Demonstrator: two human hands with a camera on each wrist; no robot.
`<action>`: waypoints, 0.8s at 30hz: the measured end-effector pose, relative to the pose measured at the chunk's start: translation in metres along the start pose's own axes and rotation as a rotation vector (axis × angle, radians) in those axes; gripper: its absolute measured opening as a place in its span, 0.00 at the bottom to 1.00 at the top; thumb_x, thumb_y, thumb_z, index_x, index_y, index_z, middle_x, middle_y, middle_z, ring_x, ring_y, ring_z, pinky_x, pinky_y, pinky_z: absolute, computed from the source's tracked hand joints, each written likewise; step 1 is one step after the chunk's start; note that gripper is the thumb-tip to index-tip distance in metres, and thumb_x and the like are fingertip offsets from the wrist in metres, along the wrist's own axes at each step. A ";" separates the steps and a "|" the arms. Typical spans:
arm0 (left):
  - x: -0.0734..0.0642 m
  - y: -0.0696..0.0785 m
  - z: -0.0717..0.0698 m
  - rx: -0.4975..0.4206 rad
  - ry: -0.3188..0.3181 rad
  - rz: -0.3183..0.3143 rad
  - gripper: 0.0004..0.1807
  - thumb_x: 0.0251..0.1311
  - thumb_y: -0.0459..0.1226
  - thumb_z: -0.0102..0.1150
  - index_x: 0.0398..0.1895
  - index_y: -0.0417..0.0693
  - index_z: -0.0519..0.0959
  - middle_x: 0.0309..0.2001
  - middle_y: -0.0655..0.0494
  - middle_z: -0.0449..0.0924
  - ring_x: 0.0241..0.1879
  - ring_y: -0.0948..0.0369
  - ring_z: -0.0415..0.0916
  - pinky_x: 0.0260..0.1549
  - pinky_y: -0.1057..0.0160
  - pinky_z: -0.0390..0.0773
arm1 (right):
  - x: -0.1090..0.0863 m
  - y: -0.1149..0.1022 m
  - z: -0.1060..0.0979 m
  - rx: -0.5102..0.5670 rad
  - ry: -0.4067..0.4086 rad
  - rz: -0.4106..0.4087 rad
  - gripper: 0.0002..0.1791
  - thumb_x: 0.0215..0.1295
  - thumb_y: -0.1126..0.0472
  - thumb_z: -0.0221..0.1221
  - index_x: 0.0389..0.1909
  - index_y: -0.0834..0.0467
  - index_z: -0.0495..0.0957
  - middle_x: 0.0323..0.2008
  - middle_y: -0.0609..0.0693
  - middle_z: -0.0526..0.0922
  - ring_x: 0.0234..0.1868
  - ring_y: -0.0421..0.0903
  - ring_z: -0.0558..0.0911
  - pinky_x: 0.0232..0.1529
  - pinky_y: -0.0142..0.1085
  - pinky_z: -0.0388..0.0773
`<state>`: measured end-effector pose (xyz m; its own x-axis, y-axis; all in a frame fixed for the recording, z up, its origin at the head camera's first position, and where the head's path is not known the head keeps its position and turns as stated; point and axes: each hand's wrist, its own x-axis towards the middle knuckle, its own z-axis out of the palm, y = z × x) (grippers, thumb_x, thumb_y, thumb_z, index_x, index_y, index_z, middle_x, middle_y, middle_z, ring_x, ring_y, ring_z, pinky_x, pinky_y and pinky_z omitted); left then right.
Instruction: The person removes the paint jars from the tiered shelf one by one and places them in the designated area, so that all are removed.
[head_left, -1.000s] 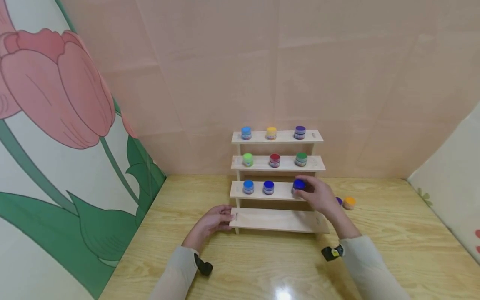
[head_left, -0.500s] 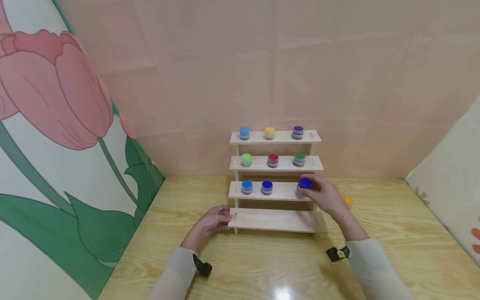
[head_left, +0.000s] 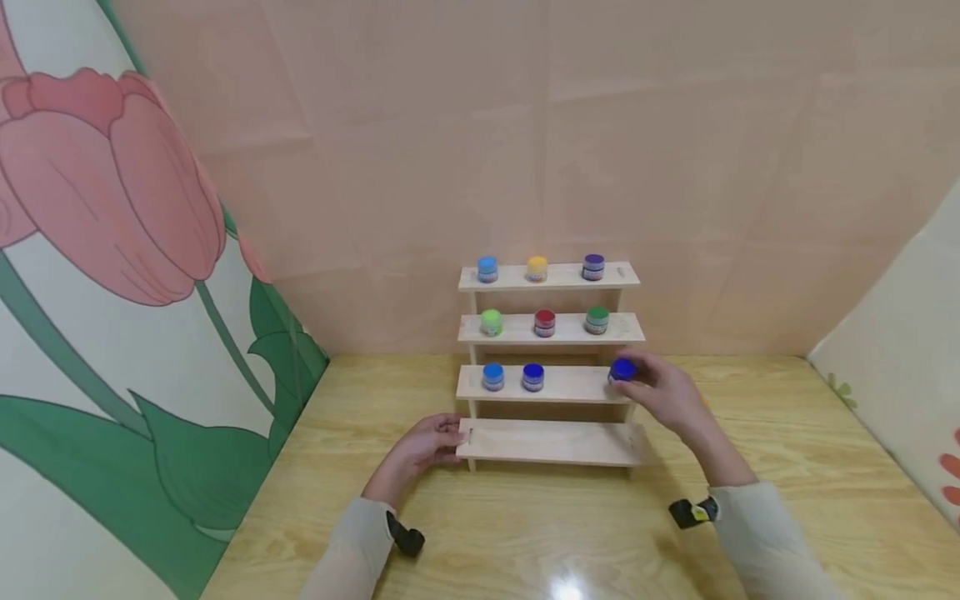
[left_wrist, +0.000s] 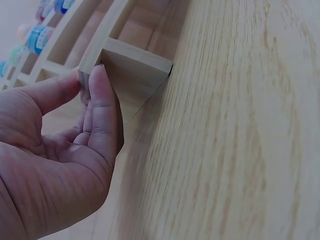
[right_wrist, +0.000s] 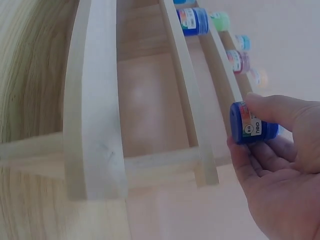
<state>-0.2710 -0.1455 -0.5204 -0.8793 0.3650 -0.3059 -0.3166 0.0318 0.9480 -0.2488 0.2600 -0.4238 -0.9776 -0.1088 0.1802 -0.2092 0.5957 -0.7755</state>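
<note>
My right hand [head_left: 665, 393] pinches a dark blue paint jar [head_left: 622, 370] between thumb and fingers, close over the right end of the second shelf from the bottom. In the right wrist view this small jar [right_wrist: 248, 123] lies sideways across the picture, its label facing the camera. My left hand [head_left: 429, 442] grips the left end of the bottom board of a four-tier wooden stand [head_left: 551, 442]. Thumb and forefinger close round that board's end [left_wrist: 90, 65] in the left wrist view. A light blue jar [head_left: 492, 377] and another dark blue jar [head_left: 533, 377] share the second shelf.
Higher up, a lime green jar [head_left: 491, 322], a red jar [head_left: 544, 323] and a dark green jar [head_left: 597, 320] stand in a row. The top shelf bears a sky blue jar [head_left: 487, 269], a yellow jar [head_left: 537, 268] and a purple jar [head_left: 593, 267]. A pinkish backdrop [head_left: 450, 167] hangs behind.
My right hand has moved to the right along the second shelf with the dark blue jar. It now mostly covers the orange jar on the table. The left hand keeps its place.
</note>
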 end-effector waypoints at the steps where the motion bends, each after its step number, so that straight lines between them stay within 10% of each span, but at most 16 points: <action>1: 0.000 0.000 0.001 -0.002 0.001 -0.003 0.29 0.68 0.28 0.59 0.69 0.30 0.65 0.51 0.47 0.77 0.41 0.58 0.80 0.33 0.65 0.84 | -0.001 0.001 -0.002 0.002 -0.001 0.007 0.32 0.70 0.52 0.64 0.70 0.61 0.69 0.62 0.68 0.76 0.62 0.66 0.77 0.59 0.59 0.76; 16: 0.000 0.003 0.002 0.013 0.025 -0.008 0.29 0.67 0.28 0.60 0.70 0.30 0.65 0.49 0.48 0.75 0.41 0.58 0.79 0.33 0.66 0.84 | -0.021 0.023 -0.031 -0.013 0.014 0.074 0.37 0.71 0.43 0.61 0.73 0.59 0.66 0.64 0.71 0.73 0.62 0.69 0.75 0.55 0.60 0.78; 24: -0.001 0.003 0.002 0.015 0.037 -0.020 0.28 0.67 0.28 0.60 0.68 0.30 0.66 0.48 0.49 0.76 0.40 0.58 0.79 0.31 0.66 0.84 | -0.028 0.043 -0.045 -0.019 0.048 0.030 0.35 0.71 0.48 0.63 0.71 0.64 0.68 0.57 0.70 0.79 0.49 0.45 0.82 0.39 0.30 0.82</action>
<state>-0.2709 -0.1441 -0.5167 -0.8855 0.3295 -0.3276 -0.3292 0.0526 0.9428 -0.2293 0.3242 -0.4348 -0.9812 -0.0526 0.1859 -0.1787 0.6133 -0.7694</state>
